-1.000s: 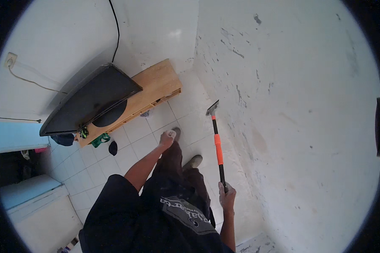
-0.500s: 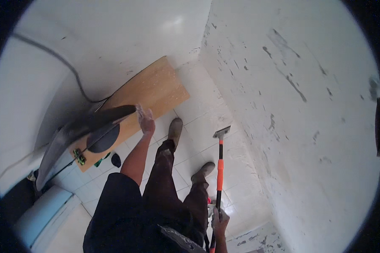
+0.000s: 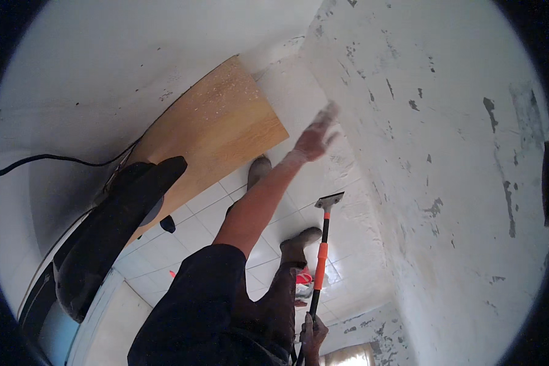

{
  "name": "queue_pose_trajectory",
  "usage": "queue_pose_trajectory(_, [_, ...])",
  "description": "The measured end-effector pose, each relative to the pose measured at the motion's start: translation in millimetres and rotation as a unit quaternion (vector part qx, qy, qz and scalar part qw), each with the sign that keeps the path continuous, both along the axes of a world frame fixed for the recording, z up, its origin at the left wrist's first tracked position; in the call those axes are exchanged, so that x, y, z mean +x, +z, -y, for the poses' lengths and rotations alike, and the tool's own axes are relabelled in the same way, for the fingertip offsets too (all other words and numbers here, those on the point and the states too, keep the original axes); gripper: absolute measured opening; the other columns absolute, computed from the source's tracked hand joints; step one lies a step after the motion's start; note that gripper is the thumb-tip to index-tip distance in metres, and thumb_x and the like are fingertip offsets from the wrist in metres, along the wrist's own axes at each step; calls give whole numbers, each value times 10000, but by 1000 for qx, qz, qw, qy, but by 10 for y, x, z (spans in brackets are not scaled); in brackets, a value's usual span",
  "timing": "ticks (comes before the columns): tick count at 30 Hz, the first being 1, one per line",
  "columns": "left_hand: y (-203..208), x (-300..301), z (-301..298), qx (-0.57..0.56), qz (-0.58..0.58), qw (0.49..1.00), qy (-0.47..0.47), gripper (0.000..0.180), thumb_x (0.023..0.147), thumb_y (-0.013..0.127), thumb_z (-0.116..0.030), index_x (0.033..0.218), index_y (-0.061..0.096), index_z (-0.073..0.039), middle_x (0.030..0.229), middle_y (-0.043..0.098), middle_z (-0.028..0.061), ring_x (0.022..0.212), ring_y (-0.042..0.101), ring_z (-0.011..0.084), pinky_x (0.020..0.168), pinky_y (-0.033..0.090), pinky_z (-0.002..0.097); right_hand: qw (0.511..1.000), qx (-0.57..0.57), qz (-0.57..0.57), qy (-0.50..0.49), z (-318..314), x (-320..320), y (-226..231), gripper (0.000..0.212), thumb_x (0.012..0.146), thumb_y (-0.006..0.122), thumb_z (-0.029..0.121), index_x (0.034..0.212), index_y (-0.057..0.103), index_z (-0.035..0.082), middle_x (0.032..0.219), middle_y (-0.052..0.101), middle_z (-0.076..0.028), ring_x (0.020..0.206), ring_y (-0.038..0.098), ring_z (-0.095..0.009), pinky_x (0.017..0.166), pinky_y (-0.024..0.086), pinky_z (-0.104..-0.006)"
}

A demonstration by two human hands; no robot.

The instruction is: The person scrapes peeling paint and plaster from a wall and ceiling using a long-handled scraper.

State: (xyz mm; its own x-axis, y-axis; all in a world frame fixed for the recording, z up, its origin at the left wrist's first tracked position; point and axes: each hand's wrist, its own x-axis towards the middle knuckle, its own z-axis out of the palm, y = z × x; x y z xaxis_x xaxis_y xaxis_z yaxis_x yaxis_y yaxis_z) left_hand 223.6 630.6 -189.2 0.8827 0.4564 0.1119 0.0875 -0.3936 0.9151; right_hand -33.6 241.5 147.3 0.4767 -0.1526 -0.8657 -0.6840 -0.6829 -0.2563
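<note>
The left hand (image 3: 315,139) is just right of the stand's (image 3: 219,116) front corner, above the floor (image 3: 287,91) between that end and the wall (image 3: 457,177); its thumb stands apart from the outstretched fingers, whose spacing is lost in blur. The right hand (image 3: 313,333), well in front of the stand, is wrapped round the handle of the scraper (image 3: 321,266). The scraper's blade lies right of the stand, well apart from it, near the wall's foot; whether it touches anything, I cannot tell. Floor separates blade and stand, one boot (image 3: 259,171) close to the stand's front edge. The screen (image 3: 116,238) covers the stand's left part.
</note>
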Motion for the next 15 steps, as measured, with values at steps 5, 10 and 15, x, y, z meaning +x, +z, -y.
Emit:
queue_pose_trajectory(5, [270,-230,-326,73,-12,990,120,691,1000,550,-303,1589,248,-103,1652,225,151,1513,217,377,1241,160,503,1000,-2,0,-11,-94,98,-48,240,1008,628,228,919,659,7,561,498,28,417,425,-36,373,309,-229])
queue_pose_trajectory(10, [-196,-1428,-1195,182,-127,844,489,732,1034,493,-351,1529,215,111,1605,203,316,1502,199,440,1240,136,500,1000,18,17,-10,-159,154,-55,244,1010,620,221,887,653,12,547,484,29,401,408,-38,363,302,-236])
queue_pose_trajectory(15, [-813,-2033,-2015,242,-355,661,615,739,1055,381,-449,1533,229,94,1610,180,318,1514,161,431,1246,102,491,1000,7,1,-14,-199,171,-27,248,1008,618,215,859,636,17,548,491,23,399,414,-44,361,307,-240])
